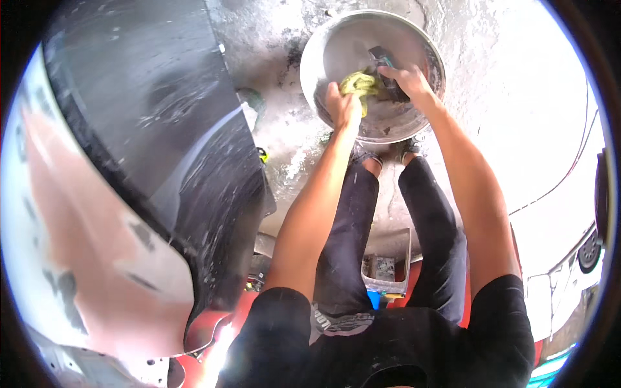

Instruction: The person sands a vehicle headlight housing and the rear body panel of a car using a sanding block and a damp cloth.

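1. Cloth (360, 85), yellow-green, bunched up in the grip of the left hand (345, 105), over the round metal basin (339, 48).
2. Right hand (412, 81) has its grip on some dark blocky thing (392, 89), also over the basin.

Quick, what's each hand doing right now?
Left hand: closed on a crumpled yellow-green cloth, over the metal basin.
Right hand: holding a dark, block-like object; what exactly, I can't tell.
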